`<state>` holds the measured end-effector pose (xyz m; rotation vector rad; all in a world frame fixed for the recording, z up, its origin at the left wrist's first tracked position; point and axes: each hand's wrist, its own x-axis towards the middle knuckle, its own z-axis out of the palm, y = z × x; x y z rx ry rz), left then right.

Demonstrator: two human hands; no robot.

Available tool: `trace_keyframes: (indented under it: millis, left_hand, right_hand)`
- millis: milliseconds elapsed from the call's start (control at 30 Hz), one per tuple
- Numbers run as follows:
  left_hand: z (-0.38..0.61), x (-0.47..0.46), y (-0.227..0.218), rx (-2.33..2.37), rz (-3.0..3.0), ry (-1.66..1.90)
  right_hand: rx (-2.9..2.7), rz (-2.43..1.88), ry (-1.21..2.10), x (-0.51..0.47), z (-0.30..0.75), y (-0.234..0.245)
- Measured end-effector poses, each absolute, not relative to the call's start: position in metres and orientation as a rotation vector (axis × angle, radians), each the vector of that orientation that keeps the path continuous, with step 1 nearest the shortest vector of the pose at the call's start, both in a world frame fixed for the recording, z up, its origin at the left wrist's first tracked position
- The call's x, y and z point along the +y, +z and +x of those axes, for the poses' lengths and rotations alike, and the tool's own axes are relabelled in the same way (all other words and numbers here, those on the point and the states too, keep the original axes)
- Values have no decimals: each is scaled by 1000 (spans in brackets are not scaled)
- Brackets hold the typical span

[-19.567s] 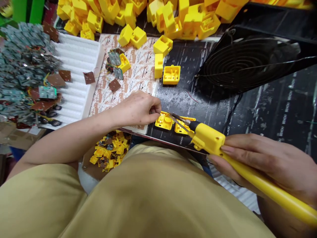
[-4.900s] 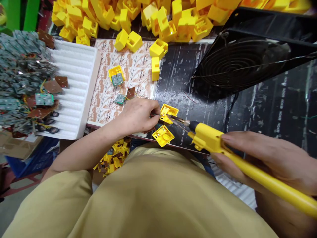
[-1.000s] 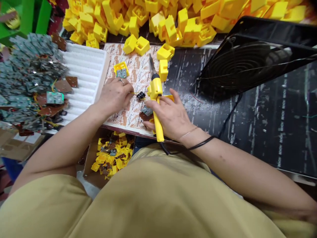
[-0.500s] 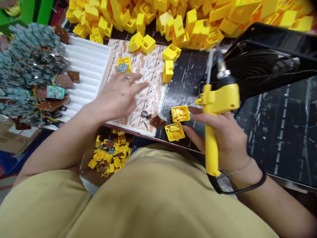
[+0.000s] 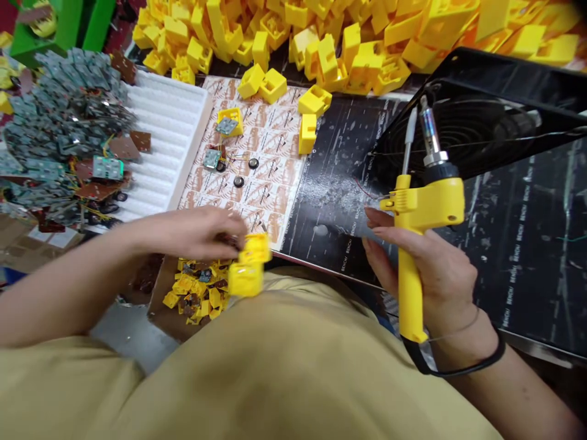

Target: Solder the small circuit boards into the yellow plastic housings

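By the patterned sheet's (image 5: pixel 275 183) near edge my left hand (image 5: pixel 202 232) pinches yellow casings (image 5: pixel 246 278); rightward, my right hand (image 5: pixel 444 269) grips a soldering gun (image 5: pixel 409 269)

Near three o'clock, our right hand (image 5: pixel 443 269) grips a yellow soldering gun (image 5: pixel 409 263); near nine, our left hand (image 5: pixel 208 233) holds blurred yellow casings (image 5: pixel 247 278); a black fan (image 5: pixel 509 76) stands at two.
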<state>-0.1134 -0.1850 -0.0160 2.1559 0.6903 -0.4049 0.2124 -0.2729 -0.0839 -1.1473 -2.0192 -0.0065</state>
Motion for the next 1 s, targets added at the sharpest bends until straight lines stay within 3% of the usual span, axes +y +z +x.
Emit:
trace_keyframes:
  millis: [167, 267, 367, 467, 633, 833, 1000]
  left_hand:
    - [-142, -191, 12, 730, 2029, -1004]
    - [-107, -175, 3, 739, 2178, -758]
    - [-55, -130, -24, 1107, 2504, 5]
    - [-7, -69, -64, 1303, 2577, 313]
    - [35, 2, -103, 1517, 2539, 232]
    - [10, -39, -55, 1261, 2521, 25]
    - [-15, -116, -37, 759, 1632, -12]
  right_hand:
    - [-2032, -1128, -26, -273, 210, -83]
    - [-2037, -1127, -60, -272, 205, -80]
    - [-2040, -1132, -91, -272, 203, -78]
    - [-2037, -1143, -98, -272, 202, -77]
    - [-2028, -1164, -122, -271, 207, -81]
    - [-2022, -1153, -120, -268, 217, -86]
    - [-1976, -1133, 33, -265, 217, -88]
